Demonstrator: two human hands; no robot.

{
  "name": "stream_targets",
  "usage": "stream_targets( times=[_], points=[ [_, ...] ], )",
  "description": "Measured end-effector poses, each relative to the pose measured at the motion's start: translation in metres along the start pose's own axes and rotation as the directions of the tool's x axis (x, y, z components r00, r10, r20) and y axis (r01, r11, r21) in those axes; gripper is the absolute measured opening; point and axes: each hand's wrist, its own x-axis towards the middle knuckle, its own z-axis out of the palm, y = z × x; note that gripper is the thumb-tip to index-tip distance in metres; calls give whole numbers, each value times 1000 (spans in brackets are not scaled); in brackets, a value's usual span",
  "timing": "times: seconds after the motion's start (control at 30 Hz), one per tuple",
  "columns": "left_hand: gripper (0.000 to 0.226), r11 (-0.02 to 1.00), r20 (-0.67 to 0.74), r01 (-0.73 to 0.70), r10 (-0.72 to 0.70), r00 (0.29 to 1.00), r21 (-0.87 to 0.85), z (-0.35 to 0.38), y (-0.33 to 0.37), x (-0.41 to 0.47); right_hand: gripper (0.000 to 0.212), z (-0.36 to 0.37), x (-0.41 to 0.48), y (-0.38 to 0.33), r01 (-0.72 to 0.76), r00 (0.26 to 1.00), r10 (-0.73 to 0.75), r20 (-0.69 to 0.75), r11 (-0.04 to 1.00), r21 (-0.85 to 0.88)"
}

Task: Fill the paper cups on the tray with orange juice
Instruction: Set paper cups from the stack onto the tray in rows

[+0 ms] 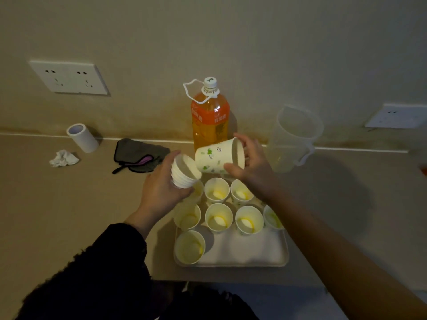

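Observation:
A white tray (249, 257) on the counter carries several upright paper cups (218, 217), each with a trace of yellow liquid at the bottom. Above the tray's far edge my left hand (161, 190) grips a stack of nested paper cups (184, 172), tilted with the mouths facing right. My right hand (251, 165) holds a single paper cup (215, 159) with a green leaf print, lying on its side just clear of the stack. Behind them, against the wall, stands a capped bottle of orange juice (209, 118).
A clear plastic jug (293, 139) stands right of the bottle. A grey cloth (138, 155), a crumpled tissue (63, 158) and a white tape roll (82, 137) lie on the counter at left. Wall sockets (69, 77) sit above. The counter's front edge runs below the tray.

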Motion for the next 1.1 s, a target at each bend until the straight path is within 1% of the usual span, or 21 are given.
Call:
stream_targets(
  times=[0.03,0.07,0.1,0.13,0.17,0.2,0.27,0.37,0.4,0.5,0.6,0.67,0.73,0.83,0.97,1.1],
  points=[
    [92,1000,-20,24,-24,1000,1,-2,-2,1,77,-7,-2,-1,48,999,-46,17,991,-124],
    [92,999,-39,40,-40,998,-2,-3,-5,2,79,-13,-5,-2,124,991,-105,85,955,-269],
    [92,999,-56,53,-53,997,-10,-4,-7,3,82,-18,-7,-2,207,971,-140,195,900,-384],
    [91,998,-69,63,-64,996,-19,-5,-8,4,83,-20,-11,-3,283,939,-147,312,845,-454],
    [91,997,-82,75,-78,994,-32,-4,-9,5,82,-20,-15,-2,361,899,-160,408,799,-481],
    [91,995,-95,83,-87,992,-49,-4,-9,5,78,-17,-21,1,455,854,-209,477,746,-487],
    [92,992,-112,94,-103,988,-79,-3,-8,5,73,-7,-35,9,610,763,-295,575,621,-492],
    [91,990,-114,98,-110,987,-100,-2,-4,3,69,8,-54,23,740,652,-296,698,449,-501],
    [91,991,-114,91,-103,988,-101,-3,-2,3,66,12,-59,28,768,621,-291,728,410,-492],
    [90,994,-118,74,-83,990,-83,-5,0,2,64,20,-69,42,825,548,-307,778,355,-440],
    [89,994,-123,72,-82,989,-82,-8,1,0,66,23,-74,53,843,509,-252,823,339,-418],
    [90,994,-123,67,-78,989,-89,-10,0,-2,63,26,-78,63,862,481,-223,848,298,-410],
    [90,994,-121,76,-86,989,-83,-11,0,-4,67,28,-81,74,873,472,-226,852,254,-416],
    [91,994,-119,93,-100,988,-60,-11,0,-6,78,31,-84,85,873,484,-278,830,212,-438],
    [92,995,-106,90,-94,990,-49,-10,2,-9,86,35,-84,91,864,503,-339,795,199,-463],
    [93,994,-97,95,-100,990,-50,-8,5,-8,94,38,-81,93,854,520,-358,776,216,-473]
  ],
)
